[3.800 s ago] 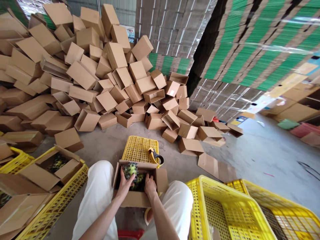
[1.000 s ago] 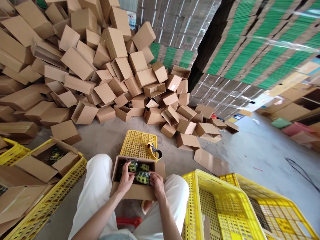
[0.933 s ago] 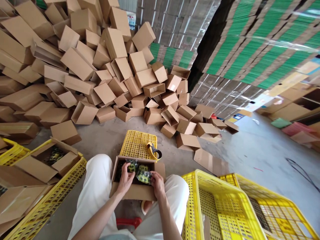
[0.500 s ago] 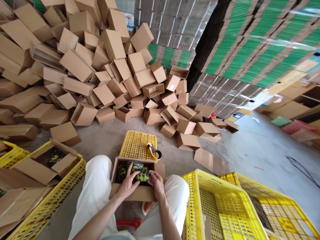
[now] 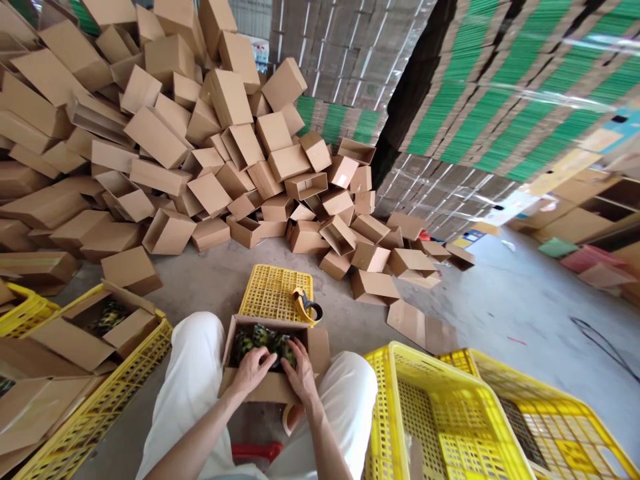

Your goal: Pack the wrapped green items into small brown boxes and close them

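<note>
An open cardboard box (image 5: 270, 388) rests between my knees, its right flap folded outward. Inside lie green-and-black patterned items (image 5: 263, 337) in clear wrapping. My left hand (image 5: 254, 370) lies over the left front part of the contents, thumb and fingers apart. On the right, my right hand (image 5: 300, 370) presses on the contents with its fingers spread. Both palms are near the front wall of the box. Just beyond the box, a yellow and black tape dispenser (image 5: 306, 307) sits on an upturned yellow crate (image 5: 273, 291).
Large yellow crates (image 5: 440, 380) stand at my right. At my left, another yellow crate (image 5: 115, 393) holds open boxes with similar items. A big heap of empty cardboard boxes (image 5: 200, 140) lies ahead, with stacked flat cardboard (image 5: 500, 80) behind at the right.
The patterned item that was between my hands now lies lower among the others. My right hand has moved left and inward over the contents, and its fingers have spread.
</note>
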`<state>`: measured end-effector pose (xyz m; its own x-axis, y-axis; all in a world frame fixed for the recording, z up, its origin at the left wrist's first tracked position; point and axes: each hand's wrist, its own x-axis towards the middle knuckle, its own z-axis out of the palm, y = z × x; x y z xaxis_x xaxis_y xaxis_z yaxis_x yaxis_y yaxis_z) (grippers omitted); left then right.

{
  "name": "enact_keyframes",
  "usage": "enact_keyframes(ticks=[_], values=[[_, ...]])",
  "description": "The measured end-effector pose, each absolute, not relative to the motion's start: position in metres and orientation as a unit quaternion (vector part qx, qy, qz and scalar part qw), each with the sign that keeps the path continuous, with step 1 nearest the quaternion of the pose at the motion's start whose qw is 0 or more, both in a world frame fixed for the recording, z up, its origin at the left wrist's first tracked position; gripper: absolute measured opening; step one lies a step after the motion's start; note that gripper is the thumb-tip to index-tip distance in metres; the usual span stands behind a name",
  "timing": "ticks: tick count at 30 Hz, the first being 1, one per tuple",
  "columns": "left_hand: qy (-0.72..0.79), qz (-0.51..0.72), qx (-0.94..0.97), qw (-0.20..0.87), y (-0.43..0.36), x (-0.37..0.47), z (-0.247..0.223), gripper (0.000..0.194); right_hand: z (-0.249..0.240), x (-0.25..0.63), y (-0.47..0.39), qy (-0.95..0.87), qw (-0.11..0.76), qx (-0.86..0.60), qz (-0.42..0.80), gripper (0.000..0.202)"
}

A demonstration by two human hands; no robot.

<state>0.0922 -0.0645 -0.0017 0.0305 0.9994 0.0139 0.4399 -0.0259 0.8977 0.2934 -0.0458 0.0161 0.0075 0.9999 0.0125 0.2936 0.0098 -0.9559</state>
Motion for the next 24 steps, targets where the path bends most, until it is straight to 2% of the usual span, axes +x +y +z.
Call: enact_keyframes(ticks=[4,5,7,10,13,16,18,24], values=[[0.634,0.397,0.594,0.295,-0.055,0.076,-0.019,0.034,0.006,0.293,-0.046,-0.571,0.436,-0.595,0.361,0.036],[0.65,0.402,0.589,0.265,-0.051,0.072,-0.023,0.037,0.005,0.292,-0.046,-0.565,0.444,-0.604,0.346,0.034],[0.682,0.372,0.578,0.249,-0.043,0.067,-0.031,0.056,0.005,0.291,-0.046,-0.557,0.449,-0.614,0.333,0.032],[0.679,0.273,0.602,0.319,-0.033,0.067,-0.036,0.08,0.009,0.288,-0.045,-0.592,0.403,-0.586,0.379,0.03],[0.62,0.205,0.656,0.379,-0.028,0.07,-0.034,0.078,0.007,0.287,-0.043,-0.666,0.318,-0.526,0.423,0.031],[0.587,0.192,0.679,0.396,-0.028,0.072,-0.033,0.081,-0.007,0.288,-0.039,-0.718,0.273,-0.514,0.382,0.036],[0.584,0.19,0.681,0.4,-0.028,0.073,-0.035,0.092,-0.021,0.286,-0.034,-0.729,0.267,-0.531,0.338,0.048],[0.718,0.167,0.545,0.4,-0.024,0.071,-0.041,0.109,-0.056,0.267,-0.008,-0.652,0.33,-0.65,0.209,0.054]])
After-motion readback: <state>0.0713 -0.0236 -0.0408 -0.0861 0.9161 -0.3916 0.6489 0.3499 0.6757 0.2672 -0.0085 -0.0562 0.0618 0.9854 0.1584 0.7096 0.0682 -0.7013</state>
